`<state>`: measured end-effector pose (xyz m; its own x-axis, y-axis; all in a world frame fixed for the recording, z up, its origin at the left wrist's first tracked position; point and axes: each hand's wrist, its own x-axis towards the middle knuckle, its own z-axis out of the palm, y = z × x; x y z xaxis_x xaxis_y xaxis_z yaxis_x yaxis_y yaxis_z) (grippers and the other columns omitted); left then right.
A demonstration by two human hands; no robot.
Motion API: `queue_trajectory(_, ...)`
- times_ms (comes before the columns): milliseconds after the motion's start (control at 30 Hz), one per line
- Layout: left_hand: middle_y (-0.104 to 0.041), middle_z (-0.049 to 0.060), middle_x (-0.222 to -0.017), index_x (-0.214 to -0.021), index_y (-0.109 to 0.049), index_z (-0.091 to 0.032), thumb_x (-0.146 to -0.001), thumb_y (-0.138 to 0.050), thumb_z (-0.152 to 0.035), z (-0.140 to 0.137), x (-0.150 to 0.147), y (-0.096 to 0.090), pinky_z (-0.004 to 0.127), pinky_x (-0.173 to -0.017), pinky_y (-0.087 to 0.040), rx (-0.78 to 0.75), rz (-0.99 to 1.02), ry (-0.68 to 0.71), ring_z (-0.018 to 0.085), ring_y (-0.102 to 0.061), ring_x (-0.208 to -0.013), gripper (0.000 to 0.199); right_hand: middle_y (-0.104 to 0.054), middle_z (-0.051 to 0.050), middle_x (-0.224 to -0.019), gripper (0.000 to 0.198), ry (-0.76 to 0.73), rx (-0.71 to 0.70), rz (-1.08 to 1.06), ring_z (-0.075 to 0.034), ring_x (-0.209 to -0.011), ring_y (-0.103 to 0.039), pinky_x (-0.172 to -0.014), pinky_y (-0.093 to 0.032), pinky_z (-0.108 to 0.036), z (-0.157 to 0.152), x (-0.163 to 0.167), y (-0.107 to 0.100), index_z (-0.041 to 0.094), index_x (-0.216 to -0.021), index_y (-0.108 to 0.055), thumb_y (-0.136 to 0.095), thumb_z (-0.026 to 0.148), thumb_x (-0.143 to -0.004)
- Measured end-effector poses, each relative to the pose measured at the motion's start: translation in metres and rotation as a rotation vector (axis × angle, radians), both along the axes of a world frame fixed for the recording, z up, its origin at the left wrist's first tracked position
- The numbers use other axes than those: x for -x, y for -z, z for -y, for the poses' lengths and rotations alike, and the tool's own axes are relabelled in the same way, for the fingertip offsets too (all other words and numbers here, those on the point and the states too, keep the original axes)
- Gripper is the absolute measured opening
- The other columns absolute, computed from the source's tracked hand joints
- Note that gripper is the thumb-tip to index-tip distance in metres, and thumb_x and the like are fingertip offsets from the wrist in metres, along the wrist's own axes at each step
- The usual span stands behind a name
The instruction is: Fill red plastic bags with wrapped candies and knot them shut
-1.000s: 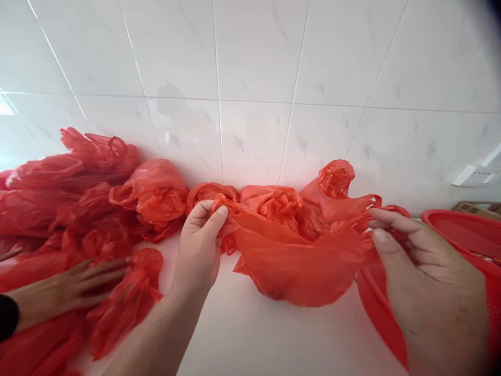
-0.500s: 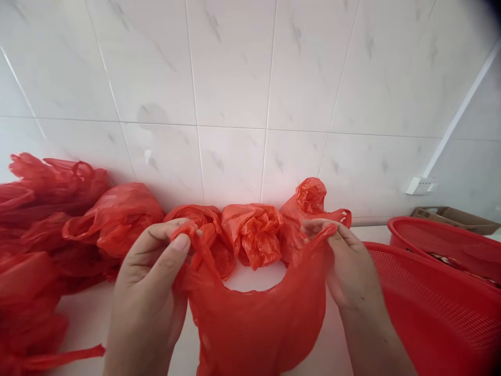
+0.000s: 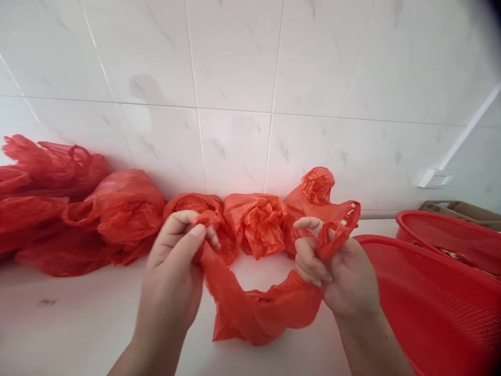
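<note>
A red plastic bag [image 3: 266, 313] hangs between my two hands above the white table, its middle sagging in a curve. My left hand [image 3: 172, 271] pinches one handle between thumb and forefinger. On the other side my right hand [image 3: 348, 277] is closed round the other handle, which loops over its fingers; the palm is turned partly towards me. Just behind the hands stand several bunched red bags along the wall, among them a crumpled bag [image 3: 256, 222] in the middle and a bag with an upright, twisted top [image 3: 317, 190].
More red bags [image 3: 50, 209] are heaped at the left, beside a rounded bag [image 3: 129, 214]. Two red baskets stand at the right: a near basket [image 3: 426, 303] and a far basket [image 3: 454, 237]. A cardboard box [image 3: 462, 211] lies behind them. A tiled wall [image 3: 235, 73] closes off the back.
The held bag has been gathered up and hangs shorter. My right hand has turned, with the handle now looped over its fingers. The blurred red bag at the lower left has left the view.
</note>
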<state>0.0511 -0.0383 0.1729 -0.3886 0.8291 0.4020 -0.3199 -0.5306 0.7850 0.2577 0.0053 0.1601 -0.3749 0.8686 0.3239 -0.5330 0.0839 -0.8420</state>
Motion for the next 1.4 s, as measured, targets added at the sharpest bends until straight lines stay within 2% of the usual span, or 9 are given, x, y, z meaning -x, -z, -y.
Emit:
queue_trajectory(133, -0.059, -0.002, -0.075, -0.087, -0.061, -0.024, -0.081, -0.064, -0.026, 0.000, -0.007, 0.002, 0.018, -0.061, -0.046, 0.056, -0.077, 0.127, 0.009, -0.055, -0.068, 0.007, -0.045, 0.006, -0.053, 0.052, -0.057, -0.014, 0.274, -0.006, -0.043, -0.029, -0.042, -0.022, -0.019, 0.016, 0.009, -0.001, 0.024, -0.133, -0.044, -0.056, 0.043, -0.085)
queue_trajectory(300, -0.065, -0.003, -0.076, -0.076, -0.067, -0.024, -0.073, -0.070, -0.011, 0.009, -0.018, 0.004, 0.018, -0.067, -0.047, -0.046, -0.513, -0.092, 0.010, -0.058, -0.074, 0.014, -0.054, 0.006, -0.065, 0.065, -0.295, 0.063, 0.443, -0.008, -0.050, -0.046, -0.044, -0.033, -0.018, 0.037, 0.037, 0.011, 0.027, -0.128, -0.045, -0.074, 0.031, -0.071)
queue_trajectory(433, -0.067, -0.001, -0.083, -0.091, -0.066, -0.024, -0.079, -0.064, -0.013, 0.014, -0.019, 0.004, 0.020, -0.058, -0.050, -0.046, -0.576, 0.095, 0.011, -0.059, -0.068, 0.017, -0.053, 0.004, -0.066, 0.022, -0.048, 0.047, 0.470, -0.007, -0.057, -0.047, -0.051, -0.038, -0.019, 0.035, 0.050, 0.016, 0.018, -0.082, -0.059, -0.071, 0.036, -0.074)
queue_trajectory(567, -0.061, 0.003, -0.108, -0.112, -0.058, -0.029, -0.080, -0.066, -0.021, 0.011, -0.013, 0.004, 0.026, -0.071, -0.053, -0.167, -0.635, 0.067, 0.015, -0.059, -0.090, 0.033, -0.041, 0.006, -0.052, 0.036, 0.262, 0.118, 0.478, -0.006, -0.048, -0.034, -0.045, -0.029, -0.018, 0.019, 0.043, 0.011, 0.018, -0.068, -0.052, -0.063, 0.050, -0.079)
queue_trajectory(800, -0.056, 0.001, -0.084, -0.085, -0.064, -0.023, -0.079, -0.060, -0.010, -0.004, -0.021, 0.017, 0.026, -0.066, -0.045, -0.197, -1.160, -0.033, 0.014, -0.052, -0.077, 0.015, -0.046, 0.005, -0.054, 0.034, 0.208, 0.176, 0.406, -0.005, -0.046, -0.034, -0.042, -0.023, -0.018, 0.007, 0.033, 0.009, 0.017, -0.076, -0.057, -0.060, 0.050, -0.083)
queue_trajectory(933, -0.057, 0.002, -0.088, -0.073, -0.054, -0.019, -0.085, -0.051, -0.015, -0.014, -0.021, 0.023, 0.028, -0.073, -0.043, 0.038, -1.019, -0.065, 0.016, -0.053, -0.084, 0.013, -0.057, 0.000, -0.062, 0.040, -0.007, 0.070, 0.353, -0.006, -0.045, -0.040, -0.046, -0.030, -0.021, 0.000, 0.022, 0.014, 0.017, -0.108, -0.062, -0.051, 0.050, -0.088)
queue_trajectory(1067, -0.056, 0.000, -0.085, -0.080, -0.050, -0.020, -0.091, -0.044, -0.026, -0.020, -0.018, 0.025, 0.027, -0.071, -0.041, 0.222, -0.775, 0.144, 0.014, -0.051, -0.079, 0.013, -0.056, -0.003, -0.072, 0.057, -0.186, -0.046, 0.254, -0.009, -0.056, -0.046, -0.054, -0.038, -0.024, -0.004, 0.012, 0.018, 0.015, -0.118, -0.063, -0.036, 0.058, -0.091)
queue_trajectory(1267, -0.044, -0.004, -0.071, -0.081, -0.046, -0.020, -0.091, -0.045, -0.032, -0.018, -0.023, 0.025, 0.023, -0.058, -0.034, 0.256, -0.647, 0.223, 0.011, -0.039, -0.064, 0.015, -0.061, 0.001, -0.087, 0.046, -0.002, -0.070, 0.552, -0.009, -0.064, -0.051, -0.058, -0.043, -0.022, -0.006, 0.017, 0.019, 0.027, -0.122, -0.059, -0.064, 0.024, -0.076)
queue_trajectory(1400, -0.046, -0.004, -0.069, -0.078, -0.047, -0.020, -0.087, -0.051, -0.027, -0.014, -0.025, 0.023, 0.022, -0.056, -0.034, 0.257, -0.675, 0.213, 0.011, -0.041, -0.062, 0.012, -0.064, 0.000, -0.087, 0.034, 0.346, -0.160, 0.788, -0.013, -0.072, -0.055, -0.064, -0.044, -0.025, -0.008, 0.027, 0.020, 0.025, -0.109, -0.064, -0.059, 0.022, -0.076)
